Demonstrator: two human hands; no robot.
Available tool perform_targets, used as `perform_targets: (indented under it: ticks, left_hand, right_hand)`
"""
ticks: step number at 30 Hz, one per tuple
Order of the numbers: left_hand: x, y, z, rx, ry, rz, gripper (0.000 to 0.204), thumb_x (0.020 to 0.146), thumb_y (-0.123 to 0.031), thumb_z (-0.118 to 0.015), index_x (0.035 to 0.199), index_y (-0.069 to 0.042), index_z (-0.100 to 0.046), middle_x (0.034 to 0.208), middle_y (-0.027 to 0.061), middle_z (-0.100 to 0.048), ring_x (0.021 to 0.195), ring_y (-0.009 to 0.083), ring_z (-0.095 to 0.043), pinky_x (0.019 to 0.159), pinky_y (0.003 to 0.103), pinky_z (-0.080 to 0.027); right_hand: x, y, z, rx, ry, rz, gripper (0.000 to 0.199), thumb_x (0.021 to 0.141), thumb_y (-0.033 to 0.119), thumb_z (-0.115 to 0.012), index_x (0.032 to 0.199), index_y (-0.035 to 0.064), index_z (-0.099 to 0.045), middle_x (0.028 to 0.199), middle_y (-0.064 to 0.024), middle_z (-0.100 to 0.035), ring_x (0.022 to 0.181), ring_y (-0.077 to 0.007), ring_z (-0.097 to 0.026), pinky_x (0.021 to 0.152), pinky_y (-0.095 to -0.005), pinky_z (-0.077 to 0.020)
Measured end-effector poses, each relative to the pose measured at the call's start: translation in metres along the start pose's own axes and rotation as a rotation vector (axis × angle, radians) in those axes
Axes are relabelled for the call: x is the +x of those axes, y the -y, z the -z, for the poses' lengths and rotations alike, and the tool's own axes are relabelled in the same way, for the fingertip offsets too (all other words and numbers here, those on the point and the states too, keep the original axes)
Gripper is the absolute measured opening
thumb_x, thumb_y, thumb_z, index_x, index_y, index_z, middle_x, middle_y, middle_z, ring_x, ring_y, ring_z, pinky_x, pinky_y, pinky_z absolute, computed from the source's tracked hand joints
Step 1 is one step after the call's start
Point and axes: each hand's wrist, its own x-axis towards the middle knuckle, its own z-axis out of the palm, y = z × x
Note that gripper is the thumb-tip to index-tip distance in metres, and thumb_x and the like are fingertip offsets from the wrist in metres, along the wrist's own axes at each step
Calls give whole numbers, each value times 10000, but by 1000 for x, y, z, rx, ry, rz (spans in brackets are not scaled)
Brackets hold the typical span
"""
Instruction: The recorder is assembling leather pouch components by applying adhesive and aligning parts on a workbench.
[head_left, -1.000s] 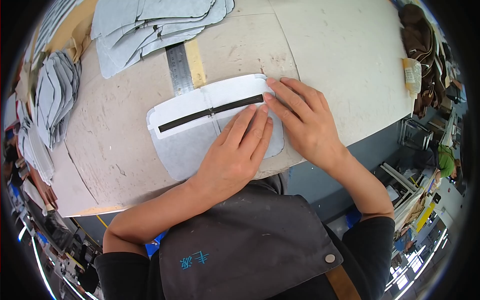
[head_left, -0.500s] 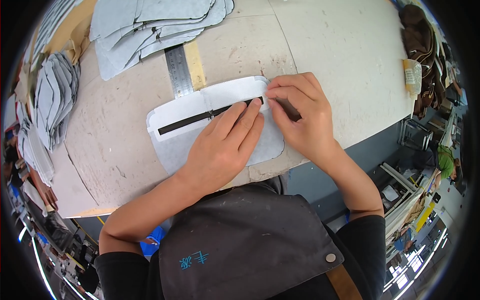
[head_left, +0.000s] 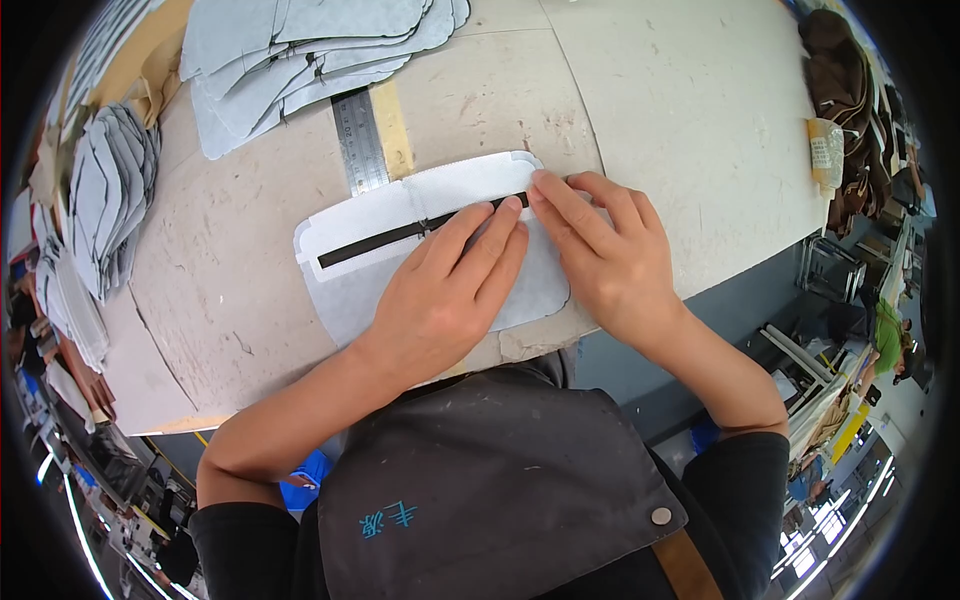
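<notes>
A pale grey, round-cornered panel lies on the worktable in front of me. Its upper part carries a white band with a long, narrow black slot running across it at a slant. My left hand rests flat on the panel, its fingertips over the right part of the slot. At the slot's right end, thumb and fingertips of my right hand come together on the band's edge. Anything pinched between them is hidden.
Beyond the panel lie a steel ruler and a yellowish strip. Stacked grey panels lie at the far left, with another pile on the left. A bottle stands at the right edge by brown material.
My right hand has turned and shifted slightly, its fingertips moving down onto the slot's right end. The left hand stays almost still on the panel.
</notes>
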Motion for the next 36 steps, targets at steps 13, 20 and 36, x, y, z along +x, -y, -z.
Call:
perform_targets:
  ticks: [13,20,36]
  left_hand:
    - [1,7,-5,-77,-63,1,383,726,34,-627,1103,99,-645,1263,171,-604,1052,314,-570,840,374,-542]
    - [15,19,-6,-85,-85,-4,332,718,65,-644,1049,71,-675,1252,116,-629,934,274,-566,723,329,-523]
    - [56,45,7,-186,-47,196,209,824,-19,-696,1025,18,-655,989,122,-608,908,284,-590,785,379,-499]
  right_hand:
    - [11,16,18,-198,268,88,414,733,47,-612,1127,-73,-646,1332,-158,-563,1192,-278,-549,948,-388,-467]
    - [-11,8,5,45,97,-11,412,770,71,-593,1162,-42,-646,1344,-182,-552,1238,-304,-530,931,-388,-480]
    - [6,9,8,455,-76,-417,371,733,-68,-669,1101,-29,-637,1203,-181,-602,1036,-318,-602,820,-372,-523]
